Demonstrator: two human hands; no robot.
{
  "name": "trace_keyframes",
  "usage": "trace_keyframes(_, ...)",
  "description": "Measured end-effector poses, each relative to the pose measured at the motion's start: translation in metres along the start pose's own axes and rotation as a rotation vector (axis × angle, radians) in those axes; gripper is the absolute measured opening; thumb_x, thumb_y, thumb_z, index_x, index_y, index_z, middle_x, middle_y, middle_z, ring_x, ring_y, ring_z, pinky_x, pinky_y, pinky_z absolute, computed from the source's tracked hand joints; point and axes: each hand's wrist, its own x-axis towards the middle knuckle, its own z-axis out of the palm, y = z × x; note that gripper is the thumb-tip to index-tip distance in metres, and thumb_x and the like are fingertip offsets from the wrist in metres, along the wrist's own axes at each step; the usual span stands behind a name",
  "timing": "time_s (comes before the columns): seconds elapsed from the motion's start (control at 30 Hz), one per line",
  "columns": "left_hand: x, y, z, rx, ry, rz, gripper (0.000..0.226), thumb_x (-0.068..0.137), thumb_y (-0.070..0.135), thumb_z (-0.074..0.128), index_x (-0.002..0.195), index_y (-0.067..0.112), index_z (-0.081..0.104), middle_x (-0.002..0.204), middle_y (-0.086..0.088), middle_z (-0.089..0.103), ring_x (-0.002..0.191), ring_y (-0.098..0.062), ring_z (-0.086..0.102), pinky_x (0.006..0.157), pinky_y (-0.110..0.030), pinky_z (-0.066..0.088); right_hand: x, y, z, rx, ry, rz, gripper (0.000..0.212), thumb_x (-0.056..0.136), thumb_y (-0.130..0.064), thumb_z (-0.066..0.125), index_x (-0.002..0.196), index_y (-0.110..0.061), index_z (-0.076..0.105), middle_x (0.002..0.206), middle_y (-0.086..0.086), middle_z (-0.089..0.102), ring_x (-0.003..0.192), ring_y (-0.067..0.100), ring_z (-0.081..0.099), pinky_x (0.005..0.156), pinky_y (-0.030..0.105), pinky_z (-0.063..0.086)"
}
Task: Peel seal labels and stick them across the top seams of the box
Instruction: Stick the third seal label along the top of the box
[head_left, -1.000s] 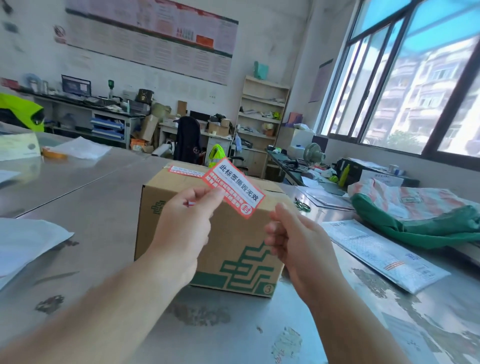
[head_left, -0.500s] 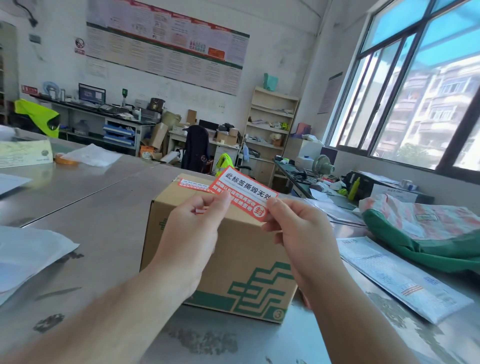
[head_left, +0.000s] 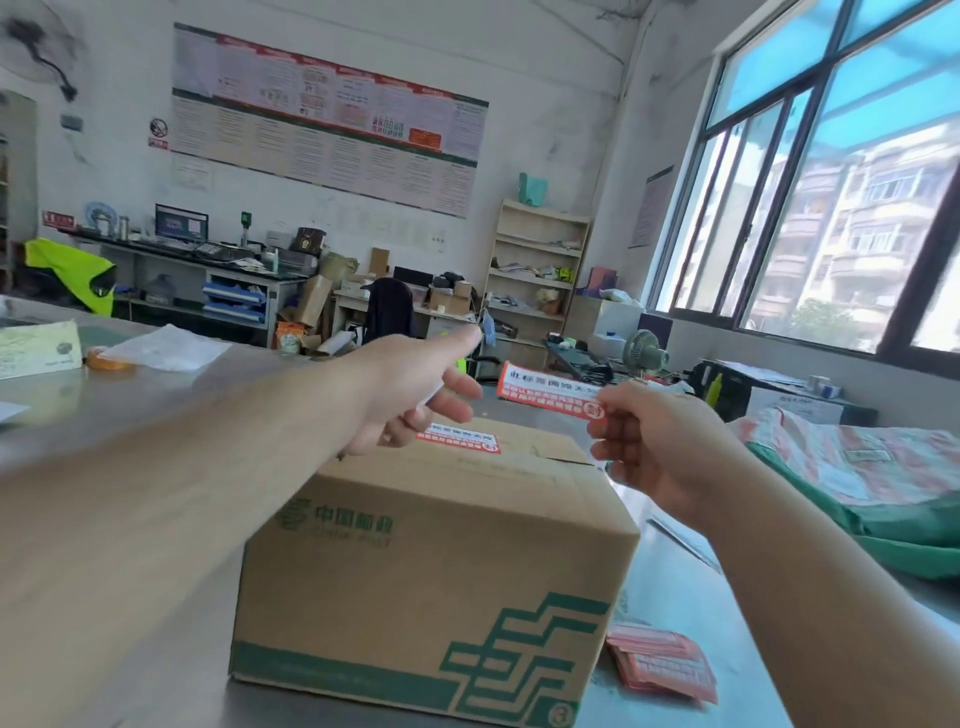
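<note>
We see a brown cardboard box (head_left: 441, 561) standing on the grey metal tabletop (head_left: 130, 395), green postal logo and lettering printed on its near face and a green stepped emblem running up from the lower right corner. Its top flaps are closed, with a dark seam showing near the right rear edge. One red-and-white seal label (head_left: 460, 439) is already stuck flat on the top of the box, partly hidden under our left hand (head_left: 410, 384).

Our right hand (head_left: 649, 441) pinches a second seal label (head_left: 548, 389) by its right end, between thumb and fingers; the strip juts out to the left in the air above the far edge of the box, white band with dark characters on top, red band below, a round red mark at the held end. Our left hand reaches over the box top with its fingers spread loosely, its grip wide and holding nothing.

A small stack of red label sheets (head_left: 660, 662) lies on the tabletop just beside the box's lower right corner.
</note>
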Motion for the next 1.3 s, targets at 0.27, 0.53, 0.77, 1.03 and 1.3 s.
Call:
trace_keyframes(0.27, 0.049, -0.004, 0.02, 0.14, -0.108, -0.093, 0.026, 0.09, 0.038, 0.064, 0.093, 0.014, 0.073, 0.077, 0.002, 0.06, 0.042, -0.006, 0.029, 0.037, -0.018, 0.021, 0.03, 0.018, -0.007, -0.102, -0.012, 0.08, 0.01, 0.092, -0.018, 0.059, 0.091, -0.009, 0.065, 0.063, 0.005, 0.06, 0.052, 0.016, 0.051, 0.051, 0.027, 0.032)
trace_keyframes(0.53, 0.07, -0.003, 0.036, 0.225, -0.095, -0.13, 0.022, 0.09, 0.036, 0.064, 0.091, 0.015, 0.067, 0.071, 0.004, 0.06, 0.042, -0.005, 0.03, 0.036, -0.016, 0.02, 0.047, 0.021, -0.011, -0.124, -0.01, 0.109, 0.012, 0.091, -0.018, 0.059, 0.095, -0.008, 0.066, 0.059, 0.003, 0.061, 0.05, 0.015, 0.047, 0.051, 0.026, 0.029)
trace_keyframes(0.77, 0.082, -0.001, 0.044, 0.337, -0.047, -0.145, 0.023, 0.09, 0.036, 0.063, 0.082, 0.015, 0.066, 0.069, 0.004, 0.062, 0.044, -0.007, 0.032, 0.04, -0.018, 0.021, 0.065, 0.024, -0.005, -0.362, 0.044, 0.142, 0.022, 0.089, -0.029, 0.063, 0.09, -0.009, 0.073, 0.057, -0.001, 0.057, 0.044, 0.011, 0.038, 0.047, 0.023, 0.027)
trace_keyframes(1.03, 0.095, -0.003, 0.045, 0.532, 0.022, -0.07, 0.024, 0.085, 0.034, 0.07, 0.073, 0.014, 0.066, 0.063, 0.003, 0.06, 0.047, -0.013, 0.034, 0.047, -0.021, 0.027, 0.08, 0.033, 0.003, -0.679, 0.105, 0.078, 0.03, 0.085, -0.03, 0.066, 0.09, -0.001, 0.072, 0.071, 0.011, 0.061, 0.055, 0.022, 0.052, 0.052, 0.028, 0.043)
trace_keyframes(1.3, 0.096, -0.008, 0.054, 0.723, 0.049, 0.019, 0.034, 0.083, 0.033, 0.071, 0.057, 0.014, 0.062, 0.054, 0.003, 0.056, 0.054, -0.014, 0.047, 0.056, -0.025, 0.038, 0.084, 0.037, 0.004, -0.861, 0.129, 0.001, 0.029, 0.089, -0.029, 0.065, 0.092, -0.001, 0.068, 0.072, 0.01, 0.061, 0.067, 0.028, 0.06, 0.065, 0.035, 0.053)
